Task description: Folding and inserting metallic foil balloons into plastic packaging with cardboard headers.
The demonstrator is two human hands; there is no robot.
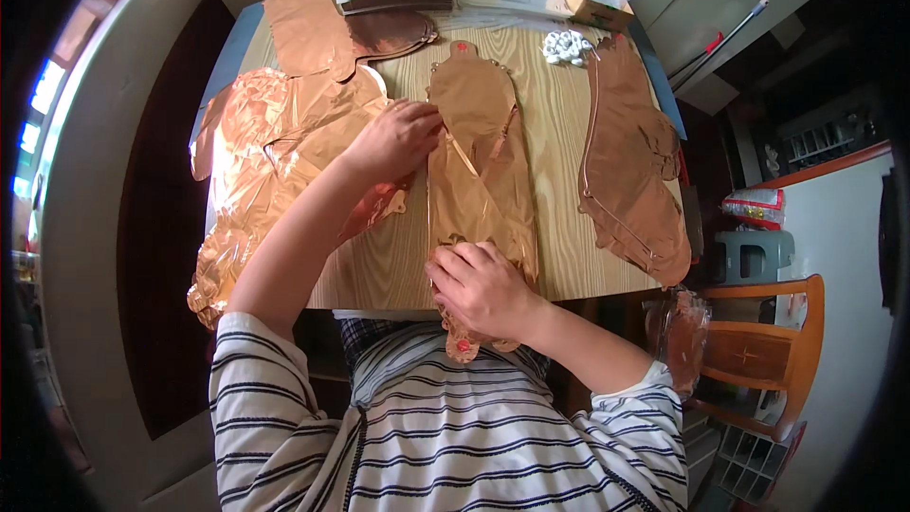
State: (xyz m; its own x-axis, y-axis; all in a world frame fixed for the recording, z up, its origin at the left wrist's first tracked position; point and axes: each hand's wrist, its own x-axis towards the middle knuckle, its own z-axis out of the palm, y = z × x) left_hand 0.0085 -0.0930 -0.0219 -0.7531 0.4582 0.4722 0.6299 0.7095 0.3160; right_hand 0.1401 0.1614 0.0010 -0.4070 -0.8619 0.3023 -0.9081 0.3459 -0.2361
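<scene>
1. Pressing flat on the table [559, 133], the left hand [393, 140] rests fingers together on a copper foil balloon [479, 171].
2. The right hand [482, 289] pinches the balloon's near end at the table edge.

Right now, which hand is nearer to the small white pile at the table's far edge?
Left. The left hand presses foil mid-table, well short of the white pile. The right hand grips the foil balloon at the near edge, farther away.

One camera only, worn on the person's head, looking steeply down from close above the table [559, 123]. Its fisheye bends the edges toward a dark rim. The striped sleeves [284, 398] enter from the bottom; the table's far end lies at the top.
</scene>
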